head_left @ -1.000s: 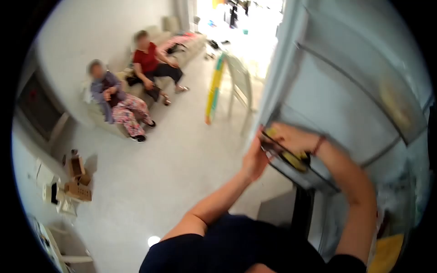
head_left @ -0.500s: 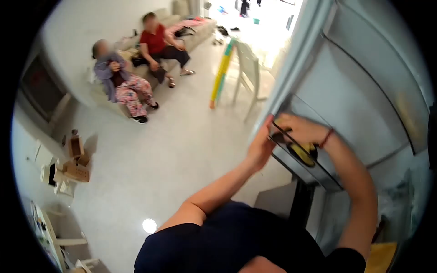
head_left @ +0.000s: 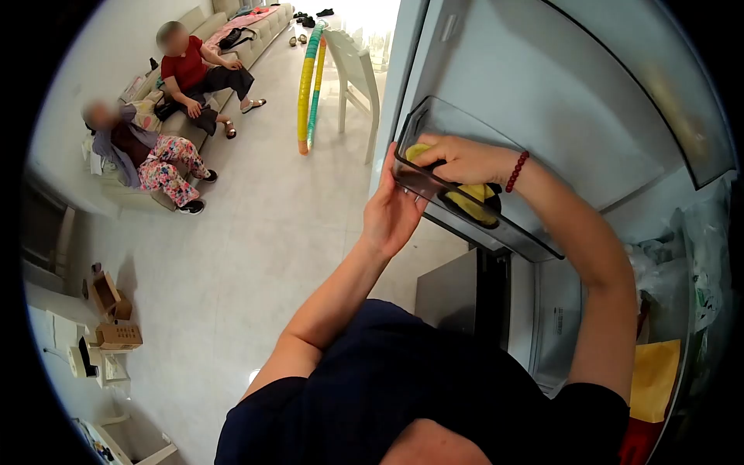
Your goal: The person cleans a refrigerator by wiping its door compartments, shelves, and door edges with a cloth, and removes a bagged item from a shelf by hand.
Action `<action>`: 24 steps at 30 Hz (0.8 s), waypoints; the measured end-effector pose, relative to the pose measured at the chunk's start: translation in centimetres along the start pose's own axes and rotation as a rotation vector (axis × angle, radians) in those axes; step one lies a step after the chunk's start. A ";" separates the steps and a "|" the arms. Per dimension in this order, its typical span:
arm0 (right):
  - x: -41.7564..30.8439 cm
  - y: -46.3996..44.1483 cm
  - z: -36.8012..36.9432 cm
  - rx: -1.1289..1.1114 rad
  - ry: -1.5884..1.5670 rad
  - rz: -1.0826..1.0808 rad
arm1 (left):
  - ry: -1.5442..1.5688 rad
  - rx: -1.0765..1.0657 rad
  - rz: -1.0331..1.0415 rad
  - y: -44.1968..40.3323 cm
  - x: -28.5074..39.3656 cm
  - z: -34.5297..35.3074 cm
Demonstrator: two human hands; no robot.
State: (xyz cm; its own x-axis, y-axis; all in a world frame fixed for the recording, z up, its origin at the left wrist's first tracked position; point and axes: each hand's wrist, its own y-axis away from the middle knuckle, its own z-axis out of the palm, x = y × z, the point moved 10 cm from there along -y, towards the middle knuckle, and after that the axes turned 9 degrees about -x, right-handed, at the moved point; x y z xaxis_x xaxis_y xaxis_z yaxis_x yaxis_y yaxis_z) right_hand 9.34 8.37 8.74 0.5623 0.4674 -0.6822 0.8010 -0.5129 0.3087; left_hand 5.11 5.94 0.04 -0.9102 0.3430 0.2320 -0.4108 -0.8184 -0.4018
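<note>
Right fingers: curled down over a yellow cloth [head_left: 471,203] with a dark part, apparently gripping it; the tips are partly hidden, and whether it is 1 piece or 2 cannot be told. The cloth lies inside a clear door bin [head_left: 529,239], near its left end, part of it seen through the front wall. Right hand [head_left: 469,160] enters over the rim; red bead bracelet [head_left: 517,171] at the wrist.

Left hand [head_left: 394,211]: grasping the bin's left end from outside, thumb up along the end, other fingers partly behind the plastic.

Step in hand (judgement): working the cloth within the bin while the left hand braces it. Next move calls for steady left support and the cloth pressed flat into the narrow end.

Outward: bin sits against the refrigerator door [head_left: 597,116]. To the right, plastic bags [head_left: 705,271] and a yellow package [head_left: 655,381]. Far left, 2 people sit on a sofa [head_left: 262,35]; a chair [head_left: 356,74] and a yellow-and-turquoise hoop [head_left: 305,108] stand nearer the door. Left, cardboard box [head_left: 118,336].

Writing: small label [head_left: 558,320] inside the refrigerator, too small to read; box print likewise. No brand legible.
</note>
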 end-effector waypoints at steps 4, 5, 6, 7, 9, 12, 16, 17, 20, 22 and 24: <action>-0.7 0.0 0.1 -0.010 0.032 -0.016 | -0.011 -0.006 0.014 0.5 0.2 -0.1; -1.0 0.0 0.4 -0.023 0.071 -0.013 | -0.008 0.001 0.020 0.8 0.4 -0.1; -1.5 0.0 0.7 -0.049 0.132 -0.024 | -0.026 -0.001 0.026 1.0 0.6 -0.1; -1.8 0.1 0.9 -0.074 0.197 -0.034 | -0.046 -0.007 0.032 1.1 0.7 0.0; -2.0 0.5 0.9 -0.114 0.310 -0.031 | -0.063 -0.017 0.038 0.9 0.9 0.3; -2.2 1.7 0.9 -0.185 0.382 0.018 | -0.048 -0.022 0.032 1.0 1.1 0.6; -3.5 5.4 -3.7 0.192 0.133 0.019 | -0.023 -0.037 0.032 1.1 1.5 0.7; -3.6 6.1 -4.3 0.239 0.111 0.033 | -0.018 -0.038 0.026 1.1 1.6 0.8; -4.0 7.7 -4.9 0.344 0.040 0.075 | -0.054 -0.075 0.034 1.3 1.6 0.7; -3.8 7.5 -4.2 0.334 0.038 0.082 | -0.088 -0.083 0.042 1.4 1.6 0.9; -2.9 7.0 -3.6 0.326 0.044 0.080 | -0.145 -0.082 0.049 1.6 1.8 1.0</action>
State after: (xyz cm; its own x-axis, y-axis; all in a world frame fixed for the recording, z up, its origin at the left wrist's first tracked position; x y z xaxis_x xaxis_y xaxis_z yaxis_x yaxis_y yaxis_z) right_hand 14.05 6.03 15.22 0.6350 0.4433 -0.6326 0.6500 -0.7491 0.1275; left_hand 2.83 4.78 0.75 -0.9147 0.2286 0.3332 -0.3743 -0.7899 -0.4858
